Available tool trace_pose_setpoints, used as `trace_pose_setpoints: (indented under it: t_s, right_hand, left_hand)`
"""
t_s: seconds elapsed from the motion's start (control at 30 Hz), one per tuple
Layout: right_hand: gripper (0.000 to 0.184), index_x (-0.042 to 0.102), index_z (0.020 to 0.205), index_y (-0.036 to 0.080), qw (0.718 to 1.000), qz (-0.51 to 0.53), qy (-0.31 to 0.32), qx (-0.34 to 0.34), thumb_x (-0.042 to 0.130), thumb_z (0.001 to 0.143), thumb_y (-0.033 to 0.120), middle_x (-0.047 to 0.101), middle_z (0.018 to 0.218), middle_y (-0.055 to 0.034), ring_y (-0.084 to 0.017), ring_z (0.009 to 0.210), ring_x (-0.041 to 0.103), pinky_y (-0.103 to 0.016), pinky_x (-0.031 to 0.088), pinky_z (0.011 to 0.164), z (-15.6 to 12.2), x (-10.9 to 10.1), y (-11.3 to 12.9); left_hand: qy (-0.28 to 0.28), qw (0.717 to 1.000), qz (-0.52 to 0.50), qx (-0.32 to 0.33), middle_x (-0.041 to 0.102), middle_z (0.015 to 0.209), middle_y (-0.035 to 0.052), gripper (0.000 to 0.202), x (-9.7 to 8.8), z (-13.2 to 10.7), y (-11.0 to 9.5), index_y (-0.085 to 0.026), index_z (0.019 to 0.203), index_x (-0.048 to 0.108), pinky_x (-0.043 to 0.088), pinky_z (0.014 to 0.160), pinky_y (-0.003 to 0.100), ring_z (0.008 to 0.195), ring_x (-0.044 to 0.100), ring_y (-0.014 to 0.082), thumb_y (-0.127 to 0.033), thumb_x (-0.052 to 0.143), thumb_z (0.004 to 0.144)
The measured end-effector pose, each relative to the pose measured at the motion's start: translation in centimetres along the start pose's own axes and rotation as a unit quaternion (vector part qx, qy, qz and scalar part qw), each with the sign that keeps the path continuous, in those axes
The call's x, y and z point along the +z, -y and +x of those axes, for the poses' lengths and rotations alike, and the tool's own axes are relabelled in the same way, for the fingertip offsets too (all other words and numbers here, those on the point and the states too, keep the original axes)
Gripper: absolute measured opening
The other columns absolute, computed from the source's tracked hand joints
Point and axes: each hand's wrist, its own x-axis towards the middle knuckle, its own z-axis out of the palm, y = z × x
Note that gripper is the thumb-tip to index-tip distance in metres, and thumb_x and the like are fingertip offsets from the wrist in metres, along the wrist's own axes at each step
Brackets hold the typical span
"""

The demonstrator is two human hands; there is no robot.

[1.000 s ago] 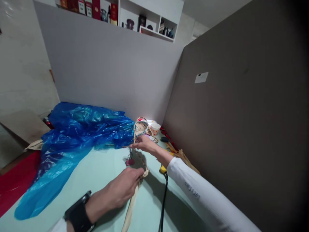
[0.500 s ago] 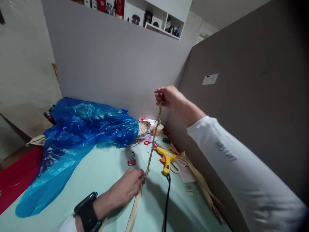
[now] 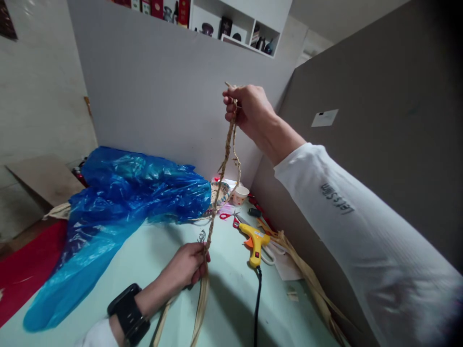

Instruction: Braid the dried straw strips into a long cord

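A twisted straw-coloured cord runs taut between my two hands. My right hand, raised in front of the grey panel, is closed on its upper end, and a thinner loop of the same cord hangs from those fingers. Lower down, over the table, my left hand pinches the cord where the twisting ends. Loose flat strips of dried fibre trail below it toward the near edge. A black watch is on my left wrist. Right of the cord lies a yellow glue gun.
Blue plastic sheeting covers the table's left side, beside a red cloth. Behind are a woven basket, a paper cup and red-handled scissors. More dried strips lie along the right panel. A black cable crosses the table.
My right hand has risen, drawing the cord up, and a hanging loop now shows beside it. My left hand has shifted slightly left and up, still gripping the cord.
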Motion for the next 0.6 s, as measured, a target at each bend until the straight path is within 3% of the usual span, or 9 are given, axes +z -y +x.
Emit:
trace_pose_setpoints:
  t_s: [0.2, 0.43, 0.6]
  right_hand:
    - [0.016, 0.05, 0.072, 0.016, 0.997, 0.063, -0.054, -0.004, 0.052, 0.087, 0.011, 0.057, 0.071, -0.0011, -0.006, 0.057, 0.049, -0.017, 0.042, 0.053, 1.7, -1.4, -0.2]
    - [0.024, 0.045, 0.071, 0.016, 0.983, 0.109, -0.139, -0.039, 0.044, 0.095, 0.018, 0.049, 0.06, 0.0067, 0.0, 0.042, 0.033, -0.011, 0.029, 0.042, 2.0, -2.6, 3.6]
    - [0.034, 0.048, 0.061, 0.016, 0.977, 0.104, -0.164, -0.086, 0.038, 0.093, 0.015, 0.051, 0.049, 0.0058, -0.001, 0.039, 0.036, -0.013, 0.031, 0.042, 1.1, -3.1, 6.2]
  left_hand:
    - [-0.043, 0.998, -0.03, -0.017, 0.046, 0.041, -0.0069, 0.025, -1.7, 0.9, 0.0, -0.017, 0.072, 0.054, 0.018, 0.029, 0.018, 0.028, 0.031, 0.0057, -0.041, 0.053, 0.065]
    - [-0.046, 0.998, -0.041, -0.017, 0.045, 0.038, -0.007, 0.026, -1.8, 0.7, -0.3, -0.018, 0.066, 0.053, 0.017, 0.029, 0.019, 0.027, 0.03, 0.0053, -0.044, 0.056, 0.064]
    - [-0.037, 0.998, -0.041, -0.017, 0.046, 0.039, -0.0065, 0.027, -1.8, 0.5, -0.2, -0.018, 0.066, 0.052, 0.017, 0.03, 0.018, 0.028, 0.032, 0.0057, -0.045, 0.058, 0.066]
